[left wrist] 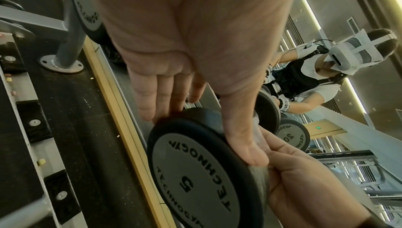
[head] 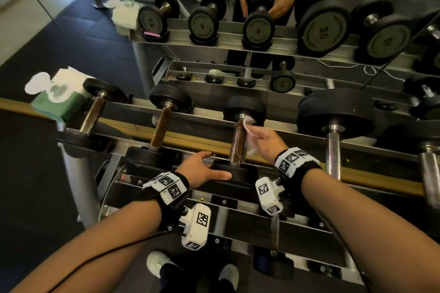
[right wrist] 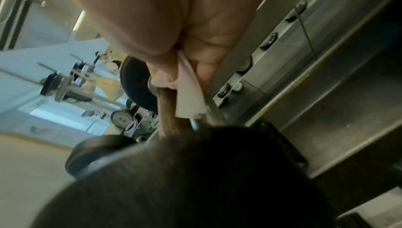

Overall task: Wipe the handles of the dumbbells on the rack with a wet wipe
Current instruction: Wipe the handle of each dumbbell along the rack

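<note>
A small dumbbell with a rusty brown handle (head: 238, 143) lies third from the left on the rack's top tier (head: 195, 139). My right hand (head: 267, 140) pinches a white wet wipe (head: 250, 137) against the right side of that handle, near its far end. In the right wrist view the wipe (right wrist: 187, 97) hangs from my fingers beside the handle (right wrist: 168, 118). My left hand (head: 204, 169) rests on the dumbbell's near head (head: 240, 175), marked 5 (left wrist: 191, 171), with straight fingers (left wrist: 152, 97) behind the rim and the thumb (left wrist: 245, 142) along it.
A green pack of wet wipes (head: 57, 100) sits at the rack's left end. Two more brown-handled dumbbells (head: 92, 114) (head: 163, 126) lie to the left, a larger chrome-handled one (head: 333, 140) to the right. A mirror behind shows the rack. A lower tier holds another dumbbell (head: 275, 235).
</note>
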The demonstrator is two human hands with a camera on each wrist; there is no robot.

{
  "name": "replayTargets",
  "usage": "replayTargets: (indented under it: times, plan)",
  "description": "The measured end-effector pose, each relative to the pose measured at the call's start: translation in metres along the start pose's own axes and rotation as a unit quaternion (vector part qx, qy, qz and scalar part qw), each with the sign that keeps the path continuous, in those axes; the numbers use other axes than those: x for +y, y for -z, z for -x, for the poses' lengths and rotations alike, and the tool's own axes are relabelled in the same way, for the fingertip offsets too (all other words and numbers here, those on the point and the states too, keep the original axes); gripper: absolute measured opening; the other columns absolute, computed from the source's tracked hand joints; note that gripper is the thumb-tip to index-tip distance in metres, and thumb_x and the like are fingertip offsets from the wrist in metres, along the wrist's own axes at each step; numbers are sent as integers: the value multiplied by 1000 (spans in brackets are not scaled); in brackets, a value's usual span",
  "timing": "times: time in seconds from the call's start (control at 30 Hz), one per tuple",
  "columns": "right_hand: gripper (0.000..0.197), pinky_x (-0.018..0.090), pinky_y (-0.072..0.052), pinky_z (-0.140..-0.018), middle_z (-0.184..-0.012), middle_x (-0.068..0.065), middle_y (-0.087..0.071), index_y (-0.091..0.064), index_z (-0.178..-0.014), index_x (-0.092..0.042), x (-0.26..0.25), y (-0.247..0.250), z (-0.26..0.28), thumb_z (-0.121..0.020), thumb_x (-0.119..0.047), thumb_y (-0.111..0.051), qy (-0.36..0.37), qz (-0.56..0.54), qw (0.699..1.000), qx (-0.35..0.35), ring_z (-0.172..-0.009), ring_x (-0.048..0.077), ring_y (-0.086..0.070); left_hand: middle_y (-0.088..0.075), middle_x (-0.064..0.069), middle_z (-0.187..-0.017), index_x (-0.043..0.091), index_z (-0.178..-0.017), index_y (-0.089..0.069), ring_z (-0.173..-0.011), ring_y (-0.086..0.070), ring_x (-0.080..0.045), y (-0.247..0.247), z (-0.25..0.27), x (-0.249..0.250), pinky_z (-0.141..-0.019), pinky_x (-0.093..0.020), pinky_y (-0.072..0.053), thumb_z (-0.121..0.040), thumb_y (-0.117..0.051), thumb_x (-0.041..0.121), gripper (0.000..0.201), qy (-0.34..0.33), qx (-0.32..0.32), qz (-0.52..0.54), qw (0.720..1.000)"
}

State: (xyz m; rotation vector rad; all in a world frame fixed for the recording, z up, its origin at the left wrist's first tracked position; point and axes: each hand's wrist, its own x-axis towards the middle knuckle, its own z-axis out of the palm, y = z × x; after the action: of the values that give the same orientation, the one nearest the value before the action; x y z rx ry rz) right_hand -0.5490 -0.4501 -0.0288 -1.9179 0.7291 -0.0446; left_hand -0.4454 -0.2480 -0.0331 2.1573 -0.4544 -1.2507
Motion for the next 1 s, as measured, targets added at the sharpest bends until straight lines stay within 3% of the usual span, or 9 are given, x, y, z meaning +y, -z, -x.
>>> replayTargets:
  times: [0.1,0.17,0.33,0.4,0.5,0.63,0.77,0.87,1.0]
  plan:
    - [32,29,-44,-106,-127,3,-64,-62,-130,-20,8,-8,14,-101,-19,-50,-44,-70,996,-13,-118,14,-60,-53,-7,-143,29,-150,-36,-124,-56,-23,-1,-1,-1,-103,-45,-50,-61,-89,47,105,5,4,2,1000]
    - [27,17,-47,-96,-121,0,-67,-66,-122,-28,12,-12,29,-101,-25,-50,-64,-72,995,-38,-107,3,-63,-54,-7,-142,30,-150,-34,-122,-57,-24,-1,-1,0,-102,-46,-50,-62,-89,45,105,9,1,3,1000]
    - [30,15,-48,-94,-116,-5,-70,-65,-126,-16,7,-14,45,-100,-21,-50,-98,-103,986,-88,-99,-6,-66,-50,-10,-145,29,-152,-29,-124,-55,-26,4,-1,10,-102,-47,-51,-62,-90,41,109,17,-21,-3,1000]
    - [32,10,-46,-91,-127,7,-66,-63,-129,-12,4,-12,47,-101,-20,-50,-92,-59,989,-101,-114,10,-64,-46,-11,-148,29,-153,-29,-124,-55,-27,5,-1,13,-101,-47,-51,-62,-89,42,109,21,-24,-15,999]
    - [33,32,-44,-100,-124,15,-66,-65,-126,-11,5,-10,52,-101,-24,-48,-64,34,989,-127,-119,31,-60,-45,-10,-149,29,-153,-30,-123,-55,-27,4,-1,13,-100,-46,-52,-62,-90,43,110,24,-23,-20,999]
    - [26,38,-42,-108,-123,7,-68,-72,-117,-12,3,2,48,-96,-20,-58,-92,33,981,-169,-116,23,-60,-44,-10,-150,30,-152,-31,-128,-52,-28,2,2,11,-103,-49,-49,-60,-90,43,110,23,-20,0,1000]
    - [18,30,-55,-71,-96,13,-70,-72,-102,-5,-10,17,30,-94,-8,-56,-87,-155,984,-18,-80,20,-67,-50,-8,-146,31,-151,-32,-126,-54,-26,0,4,6,-103,-48,-49,-57,-90,49,112,20,-10,1,1000]
    - [24,15,-48,-61,-97,-5,-69,-71,-103,-28,-18,20,15,-98,-17,-49,-44,-109,986,118,-84,11,-64,-53,-6,-143,32,-151,-31,-123,-56,-24,0,3,3,-103,-47,-49,-56,-90,53,113,17,-12,3,1000]
    - [26,18,-42,-71,-106,-5,-57,-66,-115,-22,-16,-3,4,-102,-13,-45,-64,-91,994,18,-94,9,-53,-55,-7,-142,31,-150,-32,-120,-58,-23,-1,4,2,-102,-46,-50,-59,-89,52,109,8,-14,9,1000]
